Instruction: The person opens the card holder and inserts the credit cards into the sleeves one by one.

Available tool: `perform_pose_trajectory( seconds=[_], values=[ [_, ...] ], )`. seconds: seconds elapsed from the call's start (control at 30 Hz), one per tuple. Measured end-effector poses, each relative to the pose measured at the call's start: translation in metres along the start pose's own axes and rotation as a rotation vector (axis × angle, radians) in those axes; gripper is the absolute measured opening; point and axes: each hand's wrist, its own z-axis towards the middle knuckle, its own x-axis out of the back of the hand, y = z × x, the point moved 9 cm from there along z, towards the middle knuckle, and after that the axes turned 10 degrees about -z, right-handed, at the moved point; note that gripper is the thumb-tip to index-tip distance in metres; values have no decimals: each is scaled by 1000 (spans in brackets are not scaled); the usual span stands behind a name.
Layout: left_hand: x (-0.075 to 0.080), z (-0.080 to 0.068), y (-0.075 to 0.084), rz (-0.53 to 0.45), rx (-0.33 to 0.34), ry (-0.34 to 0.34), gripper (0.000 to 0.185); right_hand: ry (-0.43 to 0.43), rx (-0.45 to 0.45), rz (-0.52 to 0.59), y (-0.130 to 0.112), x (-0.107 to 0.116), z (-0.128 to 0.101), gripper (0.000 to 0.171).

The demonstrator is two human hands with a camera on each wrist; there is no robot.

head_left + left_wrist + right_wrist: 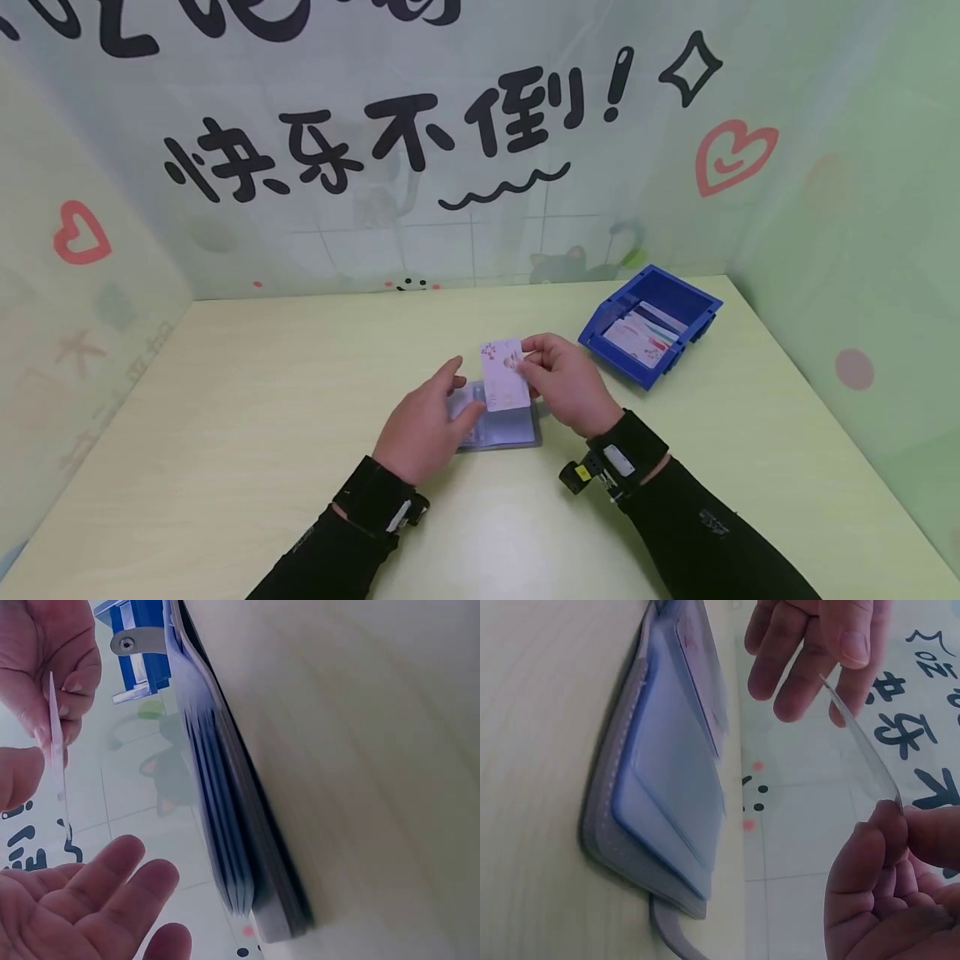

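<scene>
My right hand point(566, 383) pinches a white card with pink floral print point(504, 383) between thumb and fingers, by its right edge. Held up in the air, the card hangs above an open grey card holder point(513, 433) that lies on the table. Clear plastic sleeves point(671, 761) fill the holder, and a printed card shows in its left side. To the left, my left hand point(423, 425) hovers by the card with fingers loosely extended, holding nothing. The left wrist view shows those fingers point(112, 900) apart from the card, and the holder's snap strap point(139, 641) sticking out.
At the back right of the table point(300, 375) stands a blue plastic bin point(618, 362) with several cards point(641, 337) inside. A printed fabric wall point(360, 242) closes off the back, and others rise along both sides.
</scene>
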Motion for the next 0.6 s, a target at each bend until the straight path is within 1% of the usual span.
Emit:
perform_pose_trajectory(
  seconds=[0.17,0.27,0.4,0.6],
  values=[
    [-4,-2,3,-29,-14,-20,77,-35,18,-14,-2,-12,-4,29],
    [-5,-2,5,-40,-38,-21,75,-38,39,-8,-4,-15,-5,29],
    [-4,-1,7,-36,-53,-9,74,-36,48,1,-6,-16,-6,29],
    [-2,0,8,-37,-61,18,70,-40,36,-14,-5,-19,-7,28]
  ],
)
